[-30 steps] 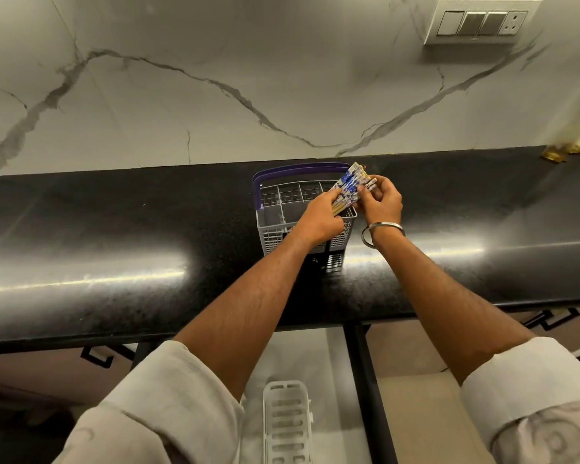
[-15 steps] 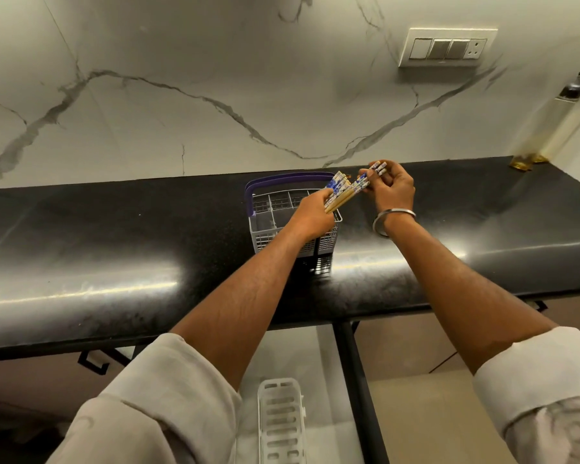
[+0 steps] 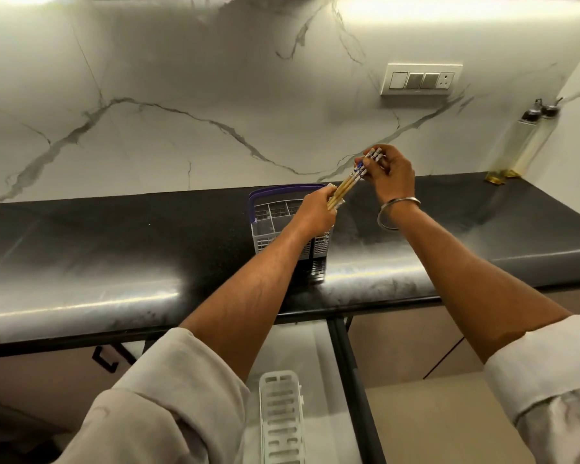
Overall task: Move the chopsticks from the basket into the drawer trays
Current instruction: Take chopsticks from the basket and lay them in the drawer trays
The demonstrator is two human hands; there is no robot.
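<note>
Head view, looking down past both my forearms at the long black polished stone counter (image 3: pixel 114 249), with the white grey-veined marble wall (image 3: pixel 181 95) rising behind it. Low in the middle, below the counter edge, lies the white slotted plastic drawer tray (image 3: pixel 280 416) inside the open drawer (image 3: pixel 318 356). Above it on the counter stands the grey plastic mesh cutlery basket with the purple handle (image 3: pixel 275 214), its divided compartments open at the top; my left forearm crosses over its right part.

My left hand (image 3: pixel 315 212) sits over the basket's right side, fingers curled round the lower wooden ends of the bundle of bamboo chopsticks with blue-and-white patterned tops (image 3: pixel 345 184). How many sticks are in it I cannot tell. The bundle slants up and to the right, clear of the basket rim, into my right hand (image 3: pixel 390 174). That hand is raised in front of the wall, fingertips and thumb pinching the patterned top ends. A plain silver metal bangle (image 3: pixel 395 212) hangs round that wrist. Both cream sleeves are pushed up my arms.

Further right on the wall is the white switch plate with three switches and a socket (image 3: pixel 421 80). In the far right corner two tall clear glass oil bottles with dark spouts (image 3: pixel 519 145) stand side by side on the counter.
</note>
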